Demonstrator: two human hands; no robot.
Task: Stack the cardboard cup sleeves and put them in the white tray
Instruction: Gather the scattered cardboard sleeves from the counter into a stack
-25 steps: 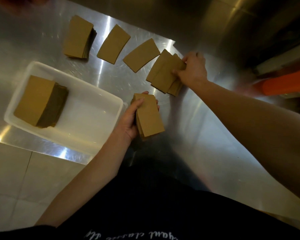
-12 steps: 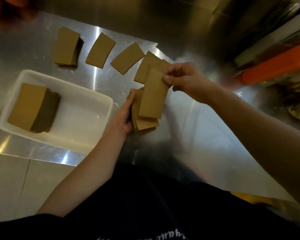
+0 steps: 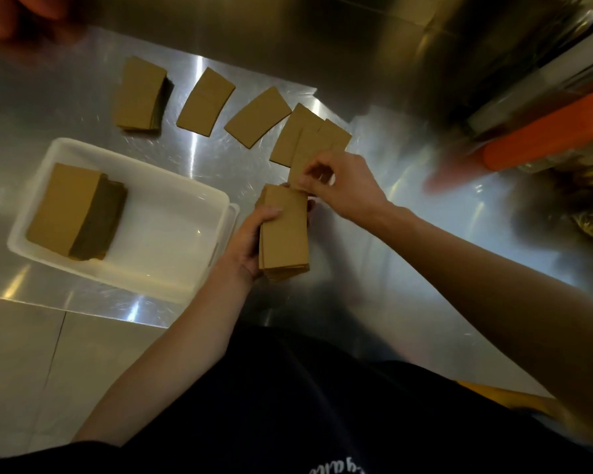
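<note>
My left hand (image 3: 245, 242) grips a stack of brown cardboard sleeves (image 3: 283, 230) just right of the white tray (image 3: 172, 241). My right hand (image 3: 339, 186) pinches the far end of that stack's top sleeve, fingers closed on it. Behind it lies a small overlapping pile of sleeves (image 3: 308, 138) on the steel table. Two single sleeves (image 3: 206, 101) (image 3: 257, 116) and another stack (image 3: 139, 94) lie further left along the back. Inside the tray, at its left end, rests a thick sleeve stack (image 3: 72, 210).
The steel table (image 3: 408, 268) ends at a front edge above a tiled floor (image 3: 21, 354). An orange object (image 3: 545, 135) and blurred containers sit at the far right. A steel wall rises behind.
My right hand lifted a sleeve from the overlapping pile, carried it toward me and laid it on the stack in my left hand. The view shifted slightly.
</note>
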